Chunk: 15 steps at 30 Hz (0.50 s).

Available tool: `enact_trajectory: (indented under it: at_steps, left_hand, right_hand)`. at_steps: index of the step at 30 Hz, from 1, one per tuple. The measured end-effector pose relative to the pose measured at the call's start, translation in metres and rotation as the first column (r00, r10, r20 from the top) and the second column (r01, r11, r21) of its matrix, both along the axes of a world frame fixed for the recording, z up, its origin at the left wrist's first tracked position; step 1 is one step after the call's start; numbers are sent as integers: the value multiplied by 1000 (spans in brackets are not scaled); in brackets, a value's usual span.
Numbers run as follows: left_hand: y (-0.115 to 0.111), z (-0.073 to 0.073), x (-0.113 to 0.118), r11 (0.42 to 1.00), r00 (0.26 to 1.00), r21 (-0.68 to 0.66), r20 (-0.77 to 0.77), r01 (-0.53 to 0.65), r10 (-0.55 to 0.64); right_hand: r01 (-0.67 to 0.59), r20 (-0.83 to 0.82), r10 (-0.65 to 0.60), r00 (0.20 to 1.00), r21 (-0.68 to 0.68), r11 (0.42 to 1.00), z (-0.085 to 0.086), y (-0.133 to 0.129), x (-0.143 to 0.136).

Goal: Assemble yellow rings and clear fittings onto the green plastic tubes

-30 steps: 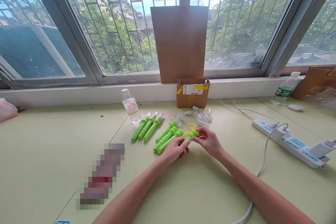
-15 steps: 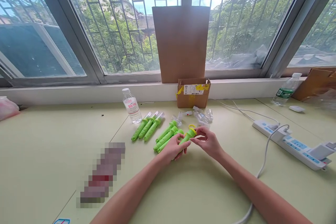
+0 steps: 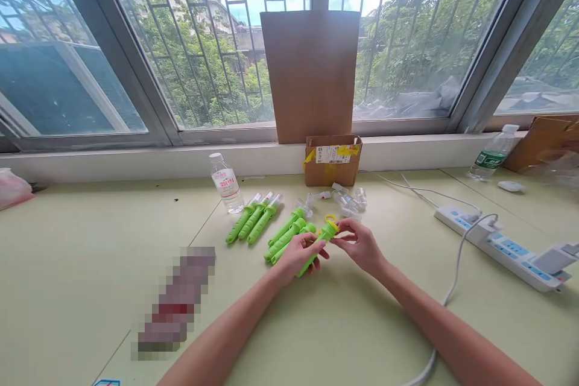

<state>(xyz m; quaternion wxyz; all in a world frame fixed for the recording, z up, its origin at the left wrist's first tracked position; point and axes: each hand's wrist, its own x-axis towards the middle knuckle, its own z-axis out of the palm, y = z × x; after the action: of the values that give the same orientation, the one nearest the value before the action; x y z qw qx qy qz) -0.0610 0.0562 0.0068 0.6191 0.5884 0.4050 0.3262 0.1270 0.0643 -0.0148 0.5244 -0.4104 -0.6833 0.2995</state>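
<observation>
My left hand is closed around a green plastic tube with a threaded top, its lower end showing beneath the fingers. A yellow ring piece sits at the tube's top. My right hand pinches at that yellow piece from the right; its fingertips partly hide the contact. Several similar green tubes lie just left of the held one. Farther left are three green tubes with clear ends. Clear plastic parts lie in a loose pile beyond my hands.
A small cardboard box stands by the windowsill, before a tall cardboard sheet. Water bottles stand at left and right. A power strip with a white cable lies right. A blurred patch covers something left.
My left fingers have shifted along the green tube, so more of its lower length shows. My right hand stays at the yellow piece with hardly any movement.
</observation>
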Motion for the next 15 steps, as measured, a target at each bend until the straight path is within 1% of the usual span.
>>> enact_trajectory:
  at_steps: [5, 11, 15]
  left_hand:
    - [1, -2, 2, 999, 999, 18, -5, 38, -37]
    - [1, -2, 2, 999, 999, 14, -25, 37, -37]
    - [2, -4, 1, 998, 998, 20, -24, 62, -62]
  right_hand:
    - [2, -22, -2, 1000, -2, 1000, 1, 0, 0]
    - [-32, -89, 31, 996, -6, 999, -1, 2, -1]
    - [-37, -101, 35, 994, -18, 999, -1, 3, -1]
